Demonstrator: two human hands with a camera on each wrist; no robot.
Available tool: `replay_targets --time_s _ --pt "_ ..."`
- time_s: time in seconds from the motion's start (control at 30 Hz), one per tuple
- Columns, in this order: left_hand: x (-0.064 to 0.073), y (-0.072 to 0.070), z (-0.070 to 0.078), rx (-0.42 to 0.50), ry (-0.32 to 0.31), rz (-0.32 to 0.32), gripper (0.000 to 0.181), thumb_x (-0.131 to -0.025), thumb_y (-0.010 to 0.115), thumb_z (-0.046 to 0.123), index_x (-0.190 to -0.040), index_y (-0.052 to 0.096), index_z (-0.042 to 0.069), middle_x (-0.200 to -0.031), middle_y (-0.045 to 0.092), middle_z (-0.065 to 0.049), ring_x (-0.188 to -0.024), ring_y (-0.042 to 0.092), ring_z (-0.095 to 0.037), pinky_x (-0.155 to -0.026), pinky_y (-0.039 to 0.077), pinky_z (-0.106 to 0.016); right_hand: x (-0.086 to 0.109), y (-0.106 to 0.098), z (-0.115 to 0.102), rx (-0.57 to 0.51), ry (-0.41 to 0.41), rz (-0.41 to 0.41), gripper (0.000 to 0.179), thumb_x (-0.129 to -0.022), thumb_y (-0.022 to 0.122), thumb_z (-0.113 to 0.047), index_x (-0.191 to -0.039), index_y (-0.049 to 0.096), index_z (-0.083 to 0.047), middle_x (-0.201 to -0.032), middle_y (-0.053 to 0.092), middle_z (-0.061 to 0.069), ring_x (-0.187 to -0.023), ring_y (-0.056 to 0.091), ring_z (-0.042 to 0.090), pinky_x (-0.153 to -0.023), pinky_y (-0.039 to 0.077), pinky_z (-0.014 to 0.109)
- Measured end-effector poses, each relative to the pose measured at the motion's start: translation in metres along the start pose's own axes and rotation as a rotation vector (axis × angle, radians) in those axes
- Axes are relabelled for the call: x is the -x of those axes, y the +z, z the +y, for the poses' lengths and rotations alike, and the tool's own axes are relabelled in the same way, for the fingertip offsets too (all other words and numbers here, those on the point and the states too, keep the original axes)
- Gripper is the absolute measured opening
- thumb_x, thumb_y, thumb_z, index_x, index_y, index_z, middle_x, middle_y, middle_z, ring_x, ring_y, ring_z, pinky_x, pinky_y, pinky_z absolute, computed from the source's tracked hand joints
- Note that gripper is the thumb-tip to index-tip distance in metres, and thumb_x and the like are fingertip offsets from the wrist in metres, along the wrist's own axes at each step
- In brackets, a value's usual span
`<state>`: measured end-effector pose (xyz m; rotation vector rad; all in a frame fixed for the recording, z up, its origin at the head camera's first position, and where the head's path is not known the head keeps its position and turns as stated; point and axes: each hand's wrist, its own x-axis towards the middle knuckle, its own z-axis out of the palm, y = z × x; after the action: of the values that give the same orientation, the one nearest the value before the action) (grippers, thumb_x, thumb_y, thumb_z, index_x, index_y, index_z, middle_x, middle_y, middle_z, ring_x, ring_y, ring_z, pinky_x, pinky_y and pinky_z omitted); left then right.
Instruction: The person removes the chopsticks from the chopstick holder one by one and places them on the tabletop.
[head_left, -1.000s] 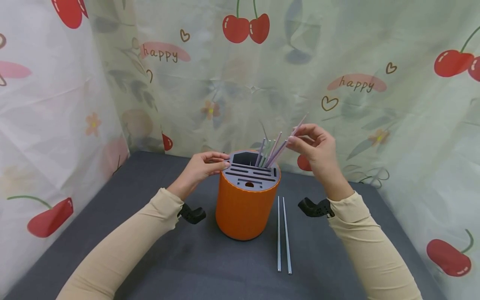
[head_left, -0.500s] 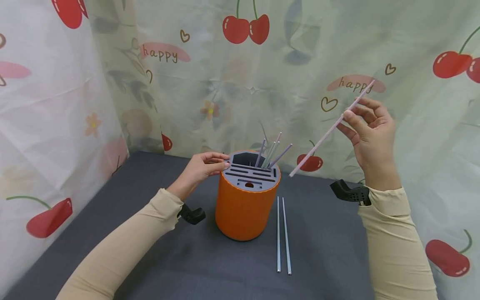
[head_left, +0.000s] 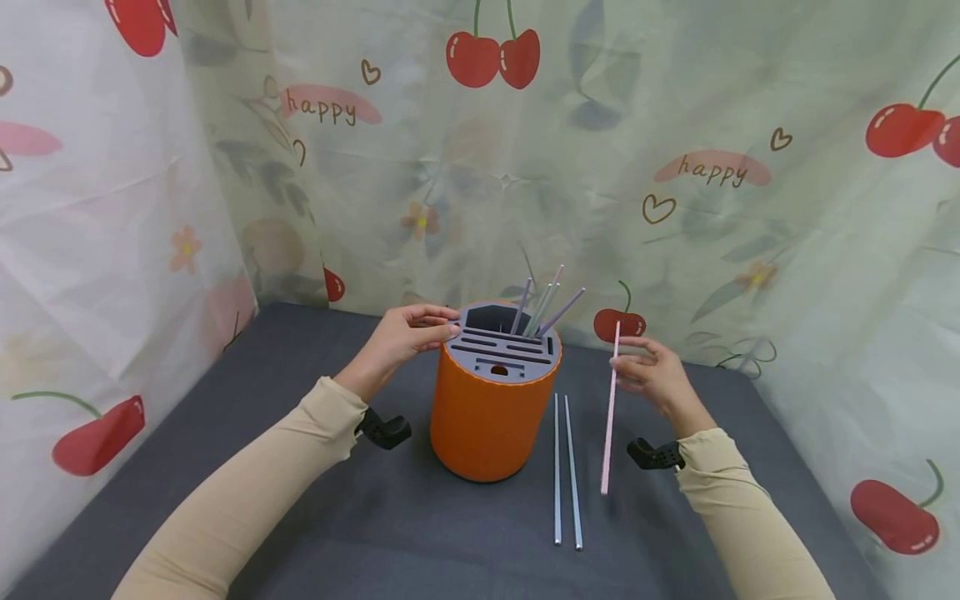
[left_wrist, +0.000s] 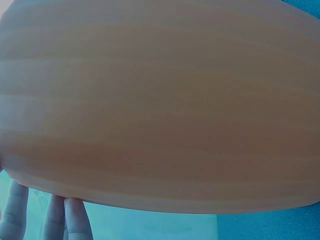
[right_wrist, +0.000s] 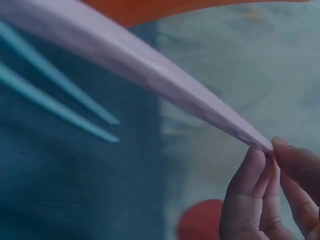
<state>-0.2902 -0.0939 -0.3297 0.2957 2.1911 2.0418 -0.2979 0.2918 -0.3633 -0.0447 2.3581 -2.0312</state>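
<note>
An orange cylindrical utensil holder (head_left: 491, 425) with a slotted grey-purple top stands upright on the dark cloth. My left hand (head_left: 401, 335) rests at its left rim, thumb and fairly straight fingers touching the edge. In the left wrist view, the fingertips (left_wrist: 77, 215) meet the edge of the holder. To the right of the holder, my right hand (head_left: 654, 375) pinches a pink chopstick (head_left: 611, 417) near its upper end, between thumb and fingers. The chopstick points down toward the cloth. Two light metallic chopsticks (head_left: 573, 479) lie nearly parallel between the holder and the pink one.
Several purple, pink and pale green chopsticks (head_left: 558, 312) lean out of the holder's rear opening. A patterned curtain (head_left: 495, 208) hangs behind and at both sides of the dark cloth-covered table (head_left: 375, 525).
My right hand drew the pink chopstick out of the holder, swung it up to the right, then lowered it beside the two metallic ones. My left hand stayed on the rim.
</note>
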Motion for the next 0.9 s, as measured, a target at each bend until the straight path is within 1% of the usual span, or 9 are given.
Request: replay_targets --time_s 0.13,0.2,0.3,0.4,0.57,0.73,0.9 --pt "0.000 -0.001 0.000 -0.004 -0.004 0.001 0.038 -0.076 0.076 0.031 -0.110 0.067 0.016 -0.108 0.062 -0.007 -0.098 0.059 -0.021 -0.086 0.048 -0.034 -0.003 0.014 0.036 0.143 0.145 0.005 0.050 -0.085 0.065 -0.006 -0.131 0.045 -0.001 -0.092 0.067 0.007 -0.077 0.064 0.012 -0.076 0.054 0.038" --pt "0.000 -0.001 -0.001 -0.004 -0.007 0.005 0.037 -0.076 0.076 0.031 -0.110 0.067 0.016 -0.108 0.062 -0.007 -0.098 0.059 -0.022 -0.086 0.049 -0.033 -0.004 0.021 0.050 0.169 0.208 0.015 0.050 -0.084 0.066 -0.005 -0.130 0.046 -0.001 -0.093 0.066 0.011 -0.075 0.063 0.014 -0.073 0.055 0.037" --pt "-0.001 -0.001 -0.001 -0.011 -0.006 0.011 0.037 -0.076 0.076 0.030 -0.110 0.067 0.015 -0.108 0.061 -0.007 -0.097 0.059 -0.022 -0.085 0.049 -0.034 -0.005 0.030 0.067 0.190 0.290 0.034 0.048 -0.082 0.069 -0.003 -0.126 0.050 -0.001 -0.089 0.065 0.011 -0.070 0.063 0.015 -0.067 0.055 0.034" --pt "-0.001 0.000 -0.002 -0.018 -0.004 0.011 0.037 -0.076 0.077 0.029 -0.109 0.067 0.015 -0.108 0.061 -0.007 -0.098 0.058 -0.021 -0.085 0.049 -0.034 -0.005 0.035 0.077 0.205 0.348 0.045 0.047 -0.080 0.070 -0.002 -0.124 0.052 -0.002 -0.085 0.064 0.009 -0.067 0.063 0.014 -0.064 0.056 0.032" --pt "-0.002 0.000 -0.001 -0.021 -0.001 0.014 0.037 -0.075 0.077 0.031 -0.108 0.068 0.017 -0.108 0.061 -0.006 -0.100 0.058 -0.021 -0.086 0.049 -0.035 -0.005 0.038 0.086 0.225 0.364 0.045 0.044 -0.080 0.070 0.000 -0.120 0.053 0.001 -0.083 0.065 0.010 -0.067 0.063 0.014 -0.063 0.056 0.032" --pt "-0.001 0.000 0.000 -0.023 0.000 0.013 0.039 -0.075 0.077 0.030 -0.110 0.067 0.015 -0.109 0.061 -0.007 -0.100 0.058 -0.021 -0.087 0.049 -0.035 -0.006 0.039 0.088 0.264 0.369 0.044 0.041 -0.079 0.070 0.001 -0.117 0.054 0.002 -0.082 0.064 0.010 -0.067 0.063 0.015 -0.062 0.056 0.032" --pt "-0.001 0.000 -0.001 -0.020 0.007 0.013 0.037 -0.076 0.077 0.029 -0.109 0.067 0.016 -0.108 0.061 -0.007 -0.099 0.058 -0.021 -0.087 0.049 -0.035 -0.007 0.041 0.089 0.292 0.365 0.051 0.041 -0.077 0.072 0.001 -0.115 0.055 0.002 -0.082 0.064 0.011 -0.067 0.063 0.015 -0.061 0.056 0.032"
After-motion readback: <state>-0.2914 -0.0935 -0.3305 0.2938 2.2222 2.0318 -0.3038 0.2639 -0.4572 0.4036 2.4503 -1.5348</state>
